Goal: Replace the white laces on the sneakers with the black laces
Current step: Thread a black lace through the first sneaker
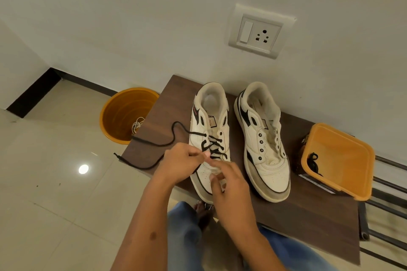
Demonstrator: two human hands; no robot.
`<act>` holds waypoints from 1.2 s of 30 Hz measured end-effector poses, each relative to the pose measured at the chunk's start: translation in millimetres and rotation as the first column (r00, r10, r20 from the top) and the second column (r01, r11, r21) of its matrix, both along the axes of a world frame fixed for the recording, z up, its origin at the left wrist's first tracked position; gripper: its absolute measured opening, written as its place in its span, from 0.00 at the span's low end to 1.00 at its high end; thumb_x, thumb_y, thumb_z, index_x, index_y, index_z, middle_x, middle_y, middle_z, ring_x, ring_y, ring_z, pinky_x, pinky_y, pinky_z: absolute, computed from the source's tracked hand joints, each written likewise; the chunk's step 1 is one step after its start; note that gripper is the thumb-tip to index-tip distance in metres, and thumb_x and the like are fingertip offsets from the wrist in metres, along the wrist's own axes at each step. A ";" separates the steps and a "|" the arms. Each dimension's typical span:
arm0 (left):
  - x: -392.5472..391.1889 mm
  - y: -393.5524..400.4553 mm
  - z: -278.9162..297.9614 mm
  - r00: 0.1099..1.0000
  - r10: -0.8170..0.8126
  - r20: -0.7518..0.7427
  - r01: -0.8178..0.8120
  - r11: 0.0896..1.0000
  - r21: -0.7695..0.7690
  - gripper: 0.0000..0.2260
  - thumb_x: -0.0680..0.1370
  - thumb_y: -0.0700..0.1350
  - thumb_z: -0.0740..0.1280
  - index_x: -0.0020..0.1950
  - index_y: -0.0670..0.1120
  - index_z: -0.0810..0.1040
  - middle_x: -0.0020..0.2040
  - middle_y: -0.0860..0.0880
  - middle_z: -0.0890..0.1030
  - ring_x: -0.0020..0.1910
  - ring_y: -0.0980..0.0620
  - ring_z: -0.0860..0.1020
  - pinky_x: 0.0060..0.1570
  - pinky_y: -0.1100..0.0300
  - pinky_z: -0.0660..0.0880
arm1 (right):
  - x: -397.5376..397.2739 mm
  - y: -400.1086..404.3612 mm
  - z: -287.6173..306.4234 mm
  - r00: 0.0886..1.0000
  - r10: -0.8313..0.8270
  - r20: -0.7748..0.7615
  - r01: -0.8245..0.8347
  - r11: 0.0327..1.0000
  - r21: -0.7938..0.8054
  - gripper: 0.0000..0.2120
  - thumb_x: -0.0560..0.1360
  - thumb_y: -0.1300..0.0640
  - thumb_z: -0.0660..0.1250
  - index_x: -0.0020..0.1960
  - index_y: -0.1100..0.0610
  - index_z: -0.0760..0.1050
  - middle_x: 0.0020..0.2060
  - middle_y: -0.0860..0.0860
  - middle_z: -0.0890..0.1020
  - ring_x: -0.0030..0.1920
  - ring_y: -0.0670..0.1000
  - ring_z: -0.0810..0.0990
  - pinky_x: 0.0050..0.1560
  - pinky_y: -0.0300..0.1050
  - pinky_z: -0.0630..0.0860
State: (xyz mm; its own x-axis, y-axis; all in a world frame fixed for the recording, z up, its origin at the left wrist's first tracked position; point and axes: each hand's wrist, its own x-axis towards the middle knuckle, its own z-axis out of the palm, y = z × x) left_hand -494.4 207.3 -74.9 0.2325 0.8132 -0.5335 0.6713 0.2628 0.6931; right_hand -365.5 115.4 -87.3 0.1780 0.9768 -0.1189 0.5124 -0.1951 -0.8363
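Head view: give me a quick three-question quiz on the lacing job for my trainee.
1. True or false: the right sneaker has no lace in its eyelets.
2. Where do the removed white laces lie? A) orange bucket B) orange container C) bench
3. Fill in: the left hand pinches the ____ lace at the left sneaker.

Key: 1 true; 2 A; 3 black.

You stand in a home room: tiled floor (55, 193), wall socket (259, 33), low wooden bench (308, 215) against the far wall.
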 end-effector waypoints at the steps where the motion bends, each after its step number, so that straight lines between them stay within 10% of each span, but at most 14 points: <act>1: 0.9 -1.7 4.3 0.996 0.019 0.084 -0.018 1.000 -0.004 0.11 0.79 0.59 0.64 0.46 0.60 0.85 0.49 0.56 0.85 0.58 0.57 0.78 0.68 0.46 0.67 | -0.7 2.8 4.8 0.993 -0.059 -0.101 0.056 0.998 -0.028 0.16 0.79 0.59 0.65 0.62 0.42 0.72 0.56 0.38 0.76 0.53 0.40 0.76 0.53 0.35 0.74; 4: 7.1 -4.6 22.1 0.975 0.011 0.224 -0.037 0.993 0.110 0.09 0.80 0.50 0.66 0.47 0.55 0.86 0.45 0.61 0.84 0.49 0.70 0.77 0.61 0.58 0.71 | -2.1 11.5 16.0 0.855 -0.118 -0.505 0.030 0.983 -0.180 0.21 0.78 0.60 0.67 0.64 0.43 0.64 0.56 0.43 0.81 0.57 0.39 0.78 0.53 0.33 0.75; 8: 16.3 -4.7 35.8 0.857 0.347 0.380 -0.365 0.930 -0.026 0.09 0.80 0.47 0.67 0.45 0.48 0.85 0.44 0.52 0.83 0.33 0.60 0.78 0.33 0.68 0.71 | 6.5 16.9 30.5 0.653 -0.097 -0.751 -0.192 0.938 -0.288 0.11 0.80 0.57 0.64 0.62 0.51 0.75 0.42 0.48 0.84 0.53 0.46 0.82 0.51 0.36 0.75; 11: 7.9 3.8 24.4 0.839 0.513 0.182 -0.532 0.844 0.071 0.08 0.81 0.49 0.65 0.46 0.53 0.83 0.45 0.58 0.80 0.49 0.60 0.77 0.47 0.64 0.71 | 24.2 16.9 30.4 0.785 -0.125 -0.607 -0.104 0.939 -0.329 0.10 0.80 0.54 0.62 0.49 0.53 0.82 0.38 0.47 0.81 0.46 0.43 0.82 0.53 0.36 0.73; 13: -1.5 5.8 11.8 0.905 0.387 -0.179 -0.329 0.901 0.284 0.05 0.80 0.55 0.64 0.51 0.59 0.79 0.55 0.54 0.79 0.59 0.50 0.75 0.59 0.48 0.72 | 41.9 19.4 26.6 0.977 -0.088 -0.192 0.049 0.980 -0.195 0.10 0.81 0.52 0.60 0.46 0.50 0.79 0.40 0.43 0.81 0.42 0.38 0.79 0.46 0.33 0.71; 15: -2.7 4.9 8.7 0.969 0.200 -0.142 -0.132 0.914 0.384 0.15 0.78 0.60 0.64 0.63 0.62 0.74 0.65 0.55 0.74 0.65 0.48 0.72 0.63 0.41 0.70 | 54.3 21.5 26.7 0.983 -0.068 0.169 0.066 0.998 0.016 0.08 0.80 0.50 0.60 0.46 0.47 0.76 0.41 0.40 0.78 0.44 0.39 0.76 0.46 0.35 0.70; 17: 10.2 3.4 16.6 0.993 -0.040 0.107 -0.010 0.903 0.430 0.19 0.76 0.65 0.62 0.67 0.65 0.71 0.64 0.64 0.73 0.66 0.56 0.70 0.66 0.43 0.68 | 57.8 25.2 28.1 0.993 -0.056 0.100 0.048 0.995 0.084 0.07 0.80 0.51 0.61 0.47 0.48 0.77 0.40 0.40 0.78 0.44 0.40 0.76 0.44 0.33 0.69; 20: 28.5 -1.3 13.0 0.961 -0.277 0.015 0.239 0.853 0.465 0.10 0.77 0.62 0.64 0.57 0.68 0.78 0.46 0.69 0.80 0.56 0.65 0.73 0.68 0.45 0.62 | 55.5 27.5 32.2 1.000 -0.001 0.008 0.000 0.994 0.105 0.06 0.79 0.53 0.63 0.48 0.50 0.79 0.38 0.41 0.80 0.44 0.40 0.78 0.41 0.28 0.70; 26: -4.0 9.4 10.7 0.932 0.324 -0.164 -0.188 0.816 0.547 0.07 0.80 0.50 0.65 0.49 0.57 0.82 0.43 0.59 0.81 0.53 0.52 0.76 0.63 0.50 0.59 | 86.9 31.5 21.4 0.974 0.012 0.224 -0.001 0.999 -0.050 0.07 0.80 0.54 0.64 0.45 0.51 0.79 0.40 0.44 0.78 0.43 0.42 0.75 0.41 0.30 0.67; 30: -4.4 9.3 12.4 0.899 0.255 -0.355 -0.088 0.901 0.426 0.15 0.78 0.52 0.68 0.65 0.60 0.76 0.63 0.55 0.76 0.65 0.49 0.70 0.66 0.45 0.60 | 87.8 35.1 15.9 0.953 -0.021 0.303 0.038 0.998 -0.048 0.07 0.80 0.56 0.64 0.47 0.53 0.80 0.43 0.47 0.77 0.45 0.45 0.75 0.42 0.29 0.66; 36: 41.7 0.6 16.1 0.961 -0.239 0.136 0.161 0.892 0.423 0.14 0.78 0.57 0.66 0.63 0.61 0.78 0.53 0.63 0.81 0.56 0.67 0.76 0.71 0.46 0.63 | 61.2 41.0 29.0 0.991 0.064 0.115 -0.081 0.985 0.152 0.07 0.78 0.61 0.66 0.51 0.52 0.80 0.44 0.44 0.79 0.49 0.40 0.76 0.47 0.26 0.68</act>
